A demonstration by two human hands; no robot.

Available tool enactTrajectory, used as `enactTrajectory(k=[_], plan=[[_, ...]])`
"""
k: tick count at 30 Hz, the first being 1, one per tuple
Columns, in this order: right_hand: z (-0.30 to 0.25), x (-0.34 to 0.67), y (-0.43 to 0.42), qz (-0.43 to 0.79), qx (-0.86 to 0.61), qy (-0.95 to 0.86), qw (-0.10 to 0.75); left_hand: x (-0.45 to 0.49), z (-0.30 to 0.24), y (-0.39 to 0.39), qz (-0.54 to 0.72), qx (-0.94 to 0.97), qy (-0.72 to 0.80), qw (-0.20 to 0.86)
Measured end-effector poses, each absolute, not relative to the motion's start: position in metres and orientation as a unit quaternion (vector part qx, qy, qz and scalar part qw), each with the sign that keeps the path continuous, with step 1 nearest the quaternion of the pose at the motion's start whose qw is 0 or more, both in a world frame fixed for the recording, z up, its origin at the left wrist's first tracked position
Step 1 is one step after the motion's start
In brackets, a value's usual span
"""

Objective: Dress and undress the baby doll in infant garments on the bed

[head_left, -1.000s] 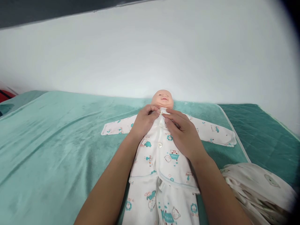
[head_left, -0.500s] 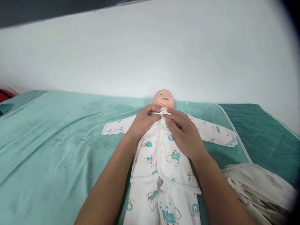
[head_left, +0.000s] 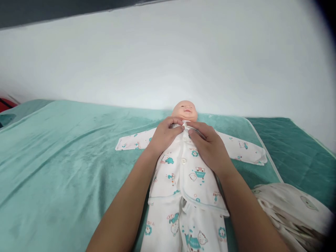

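A baby doll [head_left: 184, 110] lies on its back, dressed in a white printed baby shirt [head_left: 168, 175] and matching trousers [head_left: 162, 224]. Its long sleeves stretch out to both sides. My left hand [head_left: 168, 134] pinches the shirt's front edge just under the doll's chin. Opposite it, my right hand [head_left: 208, 145] has its thumb and fingers closed on the other side of the same opening. A pale button [head_left: 183, 161] shows lower on the chest, with another button [head_left: 185, 139] just below my fingertips. The cloth between the fingertips is partly hidden.
A light green blanket [head_left: 65, 168] covers the surface under the doll. Darker green quilted cloth [head_left: 286, 147] lies to the right. Folded white cloth [head_left: 296, 203] is piled near my right forearm. A white wall [head_left: 157, 59] rises behind, and something red [head_left: 6, 104] sits far left.
The view has shifted slightly, moving the doll a little to the right. My right fingers have drawn closer together at the collar; both hands stay at the neckline.
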State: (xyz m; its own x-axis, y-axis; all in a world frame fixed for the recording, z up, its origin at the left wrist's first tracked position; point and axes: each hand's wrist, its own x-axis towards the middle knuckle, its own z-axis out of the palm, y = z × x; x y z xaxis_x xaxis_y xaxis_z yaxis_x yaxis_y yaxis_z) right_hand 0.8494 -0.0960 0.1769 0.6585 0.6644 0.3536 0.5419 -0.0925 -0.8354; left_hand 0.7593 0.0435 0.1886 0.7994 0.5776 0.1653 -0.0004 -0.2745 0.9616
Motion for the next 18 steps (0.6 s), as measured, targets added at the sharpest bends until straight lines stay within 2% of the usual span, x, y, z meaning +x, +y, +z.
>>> enactTrajectory(k=[9,18], plan=[[0.19,0.872,-0.074,0.106,-0.762,-0.384,0.51,0.759,0.186,0.045,0.275,0.739,0.189,0.585],[0.19,0.863,-0.078,0.079,-0.77,-0.344,0.532,0.758,0.185,0.044,0.268,0.739,0.187,0.589]])
